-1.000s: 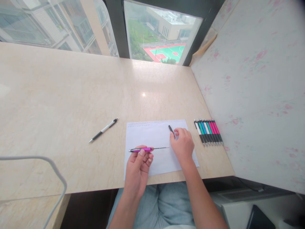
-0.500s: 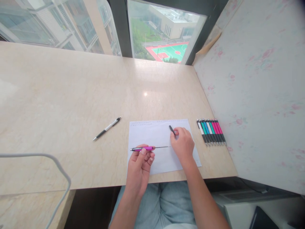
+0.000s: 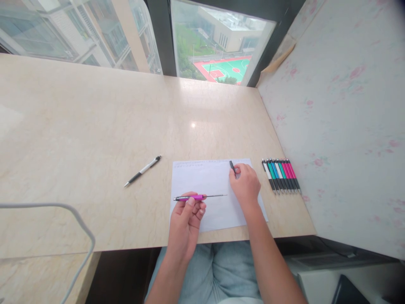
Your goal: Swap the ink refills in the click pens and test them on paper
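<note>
Between the thumb and fingers of my left hand (image 3: pixel 186 221) lies the purple upper body of a pen (image 3: pixel 196 197), held level over the sheet of paper (image 3: pixel 202 177). Its thin refill (image 3: pixel 215 195) sticks out bare to the right. My right hand (image 3: pixel 245 183) pinches a black pen grip section (image 3: pixel 233 166) near the paper's upper right; the fingers hide its lower end. The two pen parts are apart. Small faint handwriting runs along the top of the paper.
A white-and-black pen (image 3: pixel 143 171) lies left of the paper. Several pens (image 3: pixel 281 175) in white, green, blue and pink form a row by the papered wall (image 3: pixel 341 126). A grey cable (image 3: pixel 76 217) curves over the desk's left side. Windows (image 3: pixel 221 42) stand behind the desk.
My right hand has shifted slightly right and up with the black grip section, which has turned a little more upright. The left hand and purple pen body stay almost still.
</note>
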Tool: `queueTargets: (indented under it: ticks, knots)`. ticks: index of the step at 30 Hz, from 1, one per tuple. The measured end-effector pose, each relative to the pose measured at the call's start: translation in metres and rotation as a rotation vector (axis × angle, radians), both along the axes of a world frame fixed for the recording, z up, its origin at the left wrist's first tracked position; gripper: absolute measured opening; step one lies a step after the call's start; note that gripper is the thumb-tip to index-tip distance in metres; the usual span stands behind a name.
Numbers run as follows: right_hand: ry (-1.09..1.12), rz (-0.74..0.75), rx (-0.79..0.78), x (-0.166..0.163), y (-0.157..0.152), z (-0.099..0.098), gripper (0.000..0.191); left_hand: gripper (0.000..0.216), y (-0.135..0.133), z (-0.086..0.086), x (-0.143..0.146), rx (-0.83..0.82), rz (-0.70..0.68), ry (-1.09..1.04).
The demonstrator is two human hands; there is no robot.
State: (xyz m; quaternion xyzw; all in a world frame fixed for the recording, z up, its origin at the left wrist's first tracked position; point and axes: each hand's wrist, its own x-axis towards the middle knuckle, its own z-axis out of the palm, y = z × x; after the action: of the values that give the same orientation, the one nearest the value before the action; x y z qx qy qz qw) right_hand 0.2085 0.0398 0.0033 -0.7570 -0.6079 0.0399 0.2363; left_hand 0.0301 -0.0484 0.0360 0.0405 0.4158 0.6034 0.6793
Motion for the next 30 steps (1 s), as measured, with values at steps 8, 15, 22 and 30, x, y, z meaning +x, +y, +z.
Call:
queueTargets:
  ticks: [8, 15, 22, 30]
  knots:
    - [-0.007, 0.021, 0.020, 0.002, -0.002, 0.000, 0.019, 0.022, 0.000, 0.000, -0.001, -0.009, 0.005, 0.010]
    - [0.041, 0.031, 0.077, 0.004, -0.002, 0.008, 0.019, 0.022, 0.000, -0.002, -0.001, -0.007, -0.003, 0.010]
    - [0.521, 0.425, 0.117, 0.003, -0.038, 0.052, 0.027, 0.018, 0.002, 0.000, -0.002, 0.048, -0.037, 0.055]
    - [0.323, 0.791, 0.063, 0.006, -0.052, 0.059, 0.009, 0.023, 0.002, 0.000, 0.005, 0.046, -0.085, 0.130]
